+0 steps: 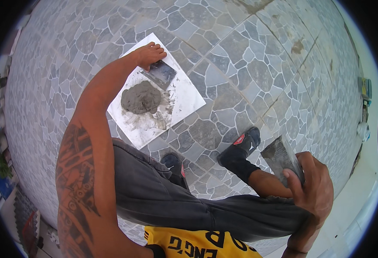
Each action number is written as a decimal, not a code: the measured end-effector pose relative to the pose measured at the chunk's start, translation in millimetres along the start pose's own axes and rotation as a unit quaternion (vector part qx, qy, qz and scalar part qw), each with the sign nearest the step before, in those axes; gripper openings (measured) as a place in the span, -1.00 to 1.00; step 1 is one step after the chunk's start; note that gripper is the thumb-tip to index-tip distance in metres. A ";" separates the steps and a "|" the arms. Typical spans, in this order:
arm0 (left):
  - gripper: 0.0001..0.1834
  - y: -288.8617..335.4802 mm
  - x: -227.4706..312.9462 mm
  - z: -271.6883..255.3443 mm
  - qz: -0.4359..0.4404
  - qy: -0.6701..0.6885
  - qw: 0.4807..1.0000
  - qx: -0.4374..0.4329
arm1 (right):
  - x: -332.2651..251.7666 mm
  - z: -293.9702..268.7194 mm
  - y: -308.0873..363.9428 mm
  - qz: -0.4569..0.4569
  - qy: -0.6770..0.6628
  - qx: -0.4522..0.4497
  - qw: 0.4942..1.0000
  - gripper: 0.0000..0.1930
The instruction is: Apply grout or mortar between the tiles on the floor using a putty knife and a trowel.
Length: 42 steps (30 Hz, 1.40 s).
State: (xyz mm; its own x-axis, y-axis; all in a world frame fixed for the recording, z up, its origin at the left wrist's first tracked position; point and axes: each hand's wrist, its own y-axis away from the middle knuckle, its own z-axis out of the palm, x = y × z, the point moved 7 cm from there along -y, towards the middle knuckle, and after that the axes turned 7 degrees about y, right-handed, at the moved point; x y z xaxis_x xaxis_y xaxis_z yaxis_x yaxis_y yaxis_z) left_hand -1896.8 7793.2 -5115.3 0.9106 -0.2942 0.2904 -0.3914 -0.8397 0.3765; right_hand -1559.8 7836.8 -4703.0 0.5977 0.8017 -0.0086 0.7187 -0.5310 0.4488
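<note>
One gray slab between right fingers and thumb

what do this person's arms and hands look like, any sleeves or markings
Both the left hand and right hand are gloveless, with bare forearms. A large, dark, detailed tattoo covers much of the left upper arm. The yellow shirt has dark lettering and black trim near that arm.
</note>
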 end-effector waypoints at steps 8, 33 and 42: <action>-0.08 -19.6 47.1 -8.5 0.075 0.038 0.996 0.039 | 6.3 2.3 12.6 0.008 0.003 0.010 1.000 -0.70; -0.11 -21.6 73.1 8.8 0.130 -0.043 0.990 -0.022 | -3.3 7.6 22.7 0.011 -0.011 0.012 1.000 -0.72; -0.15 -15.0 71.8 1.8 0.106 -0.095 0.990 -0.011 | -16.2 5.4 24.8 -0.011 0.007 0.029 1.000 -0.72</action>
State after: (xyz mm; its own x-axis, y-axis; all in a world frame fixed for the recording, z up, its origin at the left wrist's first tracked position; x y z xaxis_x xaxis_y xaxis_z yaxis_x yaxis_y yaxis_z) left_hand -1825.3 7783.8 -5101.7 0.8156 -0.5446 0.1953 -0.5770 -0.7405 0.3446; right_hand -1549.7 7809.2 -4696.6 0.5778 0.8162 -0.0057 0.7505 -0.5285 0.3968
